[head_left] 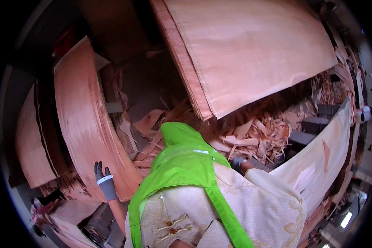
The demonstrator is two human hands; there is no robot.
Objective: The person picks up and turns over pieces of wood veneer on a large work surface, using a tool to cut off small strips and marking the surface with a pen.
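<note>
My left hand (106, 185), in a grey glove with dark fingertips and a white band around it, is raised at the near end of a tall stack of reddish wood veneer sheets (80, 111). Its fingers are apart and nothing shows in them; whether it touches the sheets I cannot tell. On the other side of my bright green apron (182, 161), my right hand (238, 162) hangs low beside a heap of veneer scraps (258, 136). It also wears a grey glove. Its fingers are too small and dark to make out.
A large stack of veneer sheets (252, 49) rises ahead, its corner jutting toward me. Pale sheets (318, 161) lie at the right, near dark grey blocks (314, 124). Another veneer stack (33, 140) stands at the far left. Loose strips litter the floor between the stacks.
</note>
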